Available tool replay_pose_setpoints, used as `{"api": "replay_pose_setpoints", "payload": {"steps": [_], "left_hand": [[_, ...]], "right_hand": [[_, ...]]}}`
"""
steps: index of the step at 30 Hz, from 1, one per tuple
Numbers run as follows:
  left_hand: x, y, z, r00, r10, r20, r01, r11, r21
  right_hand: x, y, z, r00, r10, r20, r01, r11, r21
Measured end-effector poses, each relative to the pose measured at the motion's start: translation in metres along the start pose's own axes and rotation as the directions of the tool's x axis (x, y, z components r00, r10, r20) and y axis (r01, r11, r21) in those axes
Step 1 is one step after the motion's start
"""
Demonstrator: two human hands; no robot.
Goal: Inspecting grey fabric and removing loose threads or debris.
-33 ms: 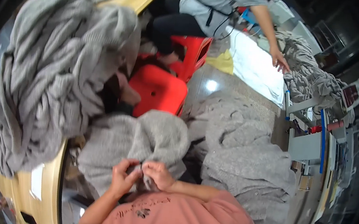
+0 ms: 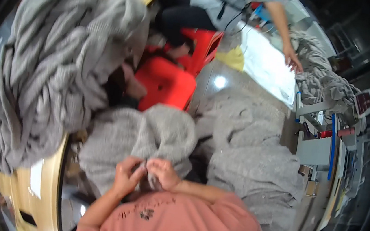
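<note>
A grey knitted garment (image 2: pixel 165 129) lies bunched across my lap. Both my hands meet at its near edge, close in front of my body. My left hand (image 2: pixel 127 173) is closed, its thumb and fingers pinching the grey knit. Right beside it, my right hand (image 2: pixel 163 173) is curled shut on the same piece, fingertips almost touching those of the left. What exactly lies between the fingertips is too small to make out.
A tall heap of grey knits (image 2: pixel 59 66) covers the wooden table (image 2: pixel 52 178) on the left. More grey knitwear (image 2: pixel 252 163) lies at my right. Ahead stand red stools (image 2: pixel 163 84); beyond, a co-worker's hand (image 2: pixel 292 61) reaches over white cloth (image 2: pixel 267 63). A blue-edged rack (image 2: pixel 319 150) stands right.
The whole view has shifted slightly, with most things appearing a little higher. My two hands keep their pinch on the grey knit.
</note>
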State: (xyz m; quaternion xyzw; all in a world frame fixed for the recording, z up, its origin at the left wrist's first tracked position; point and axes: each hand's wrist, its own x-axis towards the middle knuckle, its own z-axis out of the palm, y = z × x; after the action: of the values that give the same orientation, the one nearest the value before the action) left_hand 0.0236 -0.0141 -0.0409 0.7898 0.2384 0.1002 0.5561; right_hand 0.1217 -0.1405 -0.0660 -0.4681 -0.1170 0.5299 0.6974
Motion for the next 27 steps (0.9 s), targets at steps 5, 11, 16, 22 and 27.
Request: {"api": "replay_pose_setpoints", "payload": {"steps": [5,11,16,22,27], "left_hand": [[0.010,0.017,0.001,0.997,0.074,0.024,-0.076,0.995,0.072],[0.013,0.013,-0.004,0.992,-0.087,0.096,0.101,0.983,-0.152],[0.006,0.011,-0.005,0.981,-0.117,0.158,0.134,0.986,-0.102],[0.002,0.001,-0.006,0.938,-0.195,0.287,0.287,0.902,-0.322],[0.003,0.001,-0.006,0.927,-0.211,0.312,0.320,0.876,-0.361]], "right_hand": [[-0.002,-0.019,0.006,0.997,-0.007,-0.078,0.000,0.997,-0.083],[0.005,-0.014,0.000,0.998,-0.020,-0.059,0.015,0.996,-0.090],[-0.001,-0.010,0.001,0.999,0.028,-0.040,-0.030,0.998,-0.051],[-0.003,-0.015,0.000,0.987,0.163,0.004,-0.163,0.983,0.090],[-0.001,-0.021,0.000,0.973,0.217,0.076,-0.225,0.968,0.113]]}}
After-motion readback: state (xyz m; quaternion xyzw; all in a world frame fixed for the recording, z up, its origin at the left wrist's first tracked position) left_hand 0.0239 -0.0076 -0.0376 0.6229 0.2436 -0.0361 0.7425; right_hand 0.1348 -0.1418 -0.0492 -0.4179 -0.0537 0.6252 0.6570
